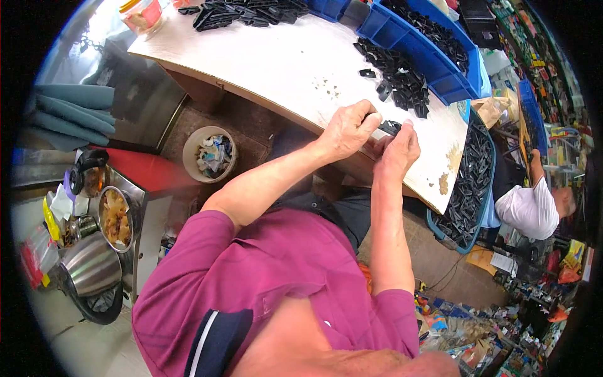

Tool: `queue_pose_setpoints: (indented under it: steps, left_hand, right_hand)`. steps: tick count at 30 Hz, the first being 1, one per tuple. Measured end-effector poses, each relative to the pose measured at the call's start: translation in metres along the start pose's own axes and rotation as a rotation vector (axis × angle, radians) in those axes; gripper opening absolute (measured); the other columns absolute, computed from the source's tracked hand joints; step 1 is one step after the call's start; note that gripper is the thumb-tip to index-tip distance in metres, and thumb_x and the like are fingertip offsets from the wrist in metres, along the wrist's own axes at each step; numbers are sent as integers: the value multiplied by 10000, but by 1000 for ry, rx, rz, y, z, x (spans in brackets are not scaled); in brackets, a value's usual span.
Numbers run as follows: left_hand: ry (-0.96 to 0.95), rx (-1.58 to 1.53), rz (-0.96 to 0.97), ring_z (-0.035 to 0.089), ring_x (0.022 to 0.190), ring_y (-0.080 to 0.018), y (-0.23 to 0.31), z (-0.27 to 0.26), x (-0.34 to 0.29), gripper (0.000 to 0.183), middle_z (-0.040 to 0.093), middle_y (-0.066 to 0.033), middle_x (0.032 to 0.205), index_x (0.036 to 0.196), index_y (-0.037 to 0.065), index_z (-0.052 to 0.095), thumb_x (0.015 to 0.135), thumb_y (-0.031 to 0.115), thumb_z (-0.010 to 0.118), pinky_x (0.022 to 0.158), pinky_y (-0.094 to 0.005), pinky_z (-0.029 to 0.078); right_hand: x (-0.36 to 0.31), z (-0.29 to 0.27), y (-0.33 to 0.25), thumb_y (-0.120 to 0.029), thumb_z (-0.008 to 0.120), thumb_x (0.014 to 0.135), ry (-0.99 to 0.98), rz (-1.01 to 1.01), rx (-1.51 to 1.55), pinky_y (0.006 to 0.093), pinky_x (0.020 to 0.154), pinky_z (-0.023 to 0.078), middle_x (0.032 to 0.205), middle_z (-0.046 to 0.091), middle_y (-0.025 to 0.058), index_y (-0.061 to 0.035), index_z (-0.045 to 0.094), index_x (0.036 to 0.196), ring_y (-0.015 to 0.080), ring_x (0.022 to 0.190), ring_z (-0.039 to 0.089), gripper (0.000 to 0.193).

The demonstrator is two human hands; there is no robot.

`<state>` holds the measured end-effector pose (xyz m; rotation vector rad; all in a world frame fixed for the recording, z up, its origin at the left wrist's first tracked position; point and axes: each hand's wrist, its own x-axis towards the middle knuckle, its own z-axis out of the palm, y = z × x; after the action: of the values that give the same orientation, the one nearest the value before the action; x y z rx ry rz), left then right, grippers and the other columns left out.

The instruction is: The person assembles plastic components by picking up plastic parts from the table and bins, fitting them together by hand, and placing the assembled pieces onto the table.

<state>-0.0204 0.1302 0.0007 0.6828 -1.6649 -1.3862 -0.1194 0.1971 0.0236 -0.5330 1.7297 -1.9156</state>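
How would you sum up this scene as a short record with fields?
Left hand: fingers curled beside a small black part; contact unclear
Right hand: holding that part at the table's edge
White table: loose black pieces near the hands, a blue tray behind
Right of table: blue-rimmed tub of black pieces
Floor, left: pale bin with litter
Far right: another person, white top

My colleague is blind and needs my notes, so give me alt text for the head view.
A person's left hand and right hand come together at a small black part, at a white table's edge. More black parts lie heaped on it near a blue bin; a tub of them stands at right.
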Motion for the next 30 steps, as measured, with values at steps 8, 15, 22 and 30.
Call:
queue_pose_setpoints:
  steps: [8, 15, 22, 30]
  left_hand:
    - [99, 36, -52, 570, 653, -157, 3, 9, -3, 253, 615, -153, 710, 938, -43, 618, 950, 204, 569, 604, -334, 474]
    - [139, -4, 39, 625, 675, -212, -4, 42, -8, 244, 632, -192, 746, 900, -36, 583, 946, 203, 589, 620, -361, 490]
    - [-8, 16, -49, 655, 839, -435, 2, 31, 1, 262, 644, -272, 859, 973, -9, 604, 944, 248, 563, 729, -465, 502]
    - [273, 932, 386, 633, 883, -333, -32, -21, 89, 151, 673, -120, 918, 961, 68, 655, 899, 178, 572, 772, -435, 522]
  right_hand:
    - [2, -2, 4, -290, 526, 992, 34, 16, -16, 269, 399, 372, 587, 503, 25, -47, 524, 772, 110, 428, 442, 328]
    - [10, -7, 14, -227, 540, 980, 43, -25, 49, 263, 569, 389, 674, 472, -20, -43, 526, 734, 83, 651, 426, 307]
    - [13, -18, 16, -225, 542, 976, 19, -56, 19, 247, 579, 355, 708, 492, -44, -55, 594, 769, 66, 667, 401, 273]
    - [50, -61, -28, -282, 380, 999, 194, 164, 156, 449, 479, 599, 579, 486, 108, 67, 518, 895, 183, 402, 464, 389]
